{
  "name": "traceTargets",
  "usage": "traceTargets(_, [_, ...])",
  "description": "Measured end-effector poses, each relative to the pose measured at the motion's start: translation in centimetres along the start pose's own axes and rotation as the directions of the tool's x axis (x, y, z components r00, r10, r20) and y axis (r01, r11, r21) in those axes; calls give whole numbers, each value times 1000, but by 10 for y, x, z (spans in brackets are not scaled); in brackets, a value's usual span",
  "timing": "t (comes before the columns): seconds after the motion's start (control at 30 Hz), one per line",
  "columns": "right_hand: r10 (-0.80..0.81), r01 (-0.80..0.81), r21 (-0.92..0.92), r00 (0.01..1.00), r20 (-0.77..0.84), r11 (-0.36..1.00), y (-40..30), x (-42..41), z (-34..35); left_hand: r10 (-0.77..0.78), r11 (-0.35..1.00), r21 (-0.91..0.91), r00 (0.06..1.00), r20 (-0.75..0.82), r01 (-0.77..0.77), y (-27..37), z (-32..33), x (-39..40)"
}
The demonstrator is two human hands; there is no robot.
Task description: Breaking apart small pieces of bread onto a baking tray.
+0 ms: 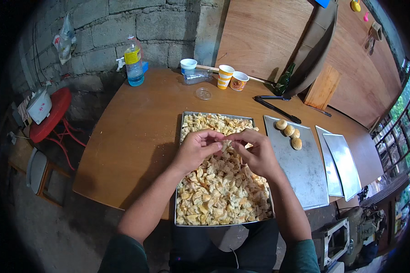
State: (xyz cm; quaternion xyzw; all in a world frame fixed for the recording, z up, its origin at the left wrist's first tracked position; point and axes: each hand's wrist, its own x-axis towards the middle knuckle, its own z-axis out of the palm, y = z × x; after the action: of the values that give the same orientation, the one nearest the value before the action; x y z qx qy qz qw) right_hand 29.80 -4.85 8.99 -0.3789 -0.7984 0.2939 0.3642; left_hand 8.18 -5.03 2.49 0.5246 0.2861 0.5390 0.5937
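Note:
Both hands meet above a metal baking tray [223, 225] heaped with torn bread pieces [212, 191]. Between the fingertips is a small bread piece [227, 143], mostly covered by the fingers. My left hand [200, 148] pinches it from the left with thumb and forefinger. From the other side, my right hand [254, 150] grips it the same way. To the right lies a flat metal baking sheet [294, 177] with several small round bread rolls [289, 130] clustered near its far end.
Black-handled tongs [276, 108] lie beyond the sheet. Two more metal sheets [343, 163] overlap at the right. Along the back of the wooden table [130, 136] stand a plastic bottle [134, 65], a striped paper cup [225, 76], a paper tub [239, 81] and a green glass bottle [285, 80].

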Motion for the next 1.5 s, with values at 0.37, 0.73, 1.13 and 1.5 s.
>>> traceTargets(0.37, [-148, 125, -265, 987, -67, 956, 1, -5, 18, -172, 972, -165, 985, -16, 167, -2, 1, -3])
traceTargets(0.73, [251, -165, -395, 952, 176, 904, 0, -1, -15, -110, 970, -222, 993, -39, 98, 3, -4, -4])
traceTargets(1.13, [43, -26, -212, 996, 79, 977, -2, 7, 7, -101, 974, -202, 995, 7, 100, -3, 1, -3])
traceTargets(1.5, [139, -131, -168, 990, 34, 977, 28, -12, -30, 144, 946, 305, 986, -81, -113, -3, -10, 8])
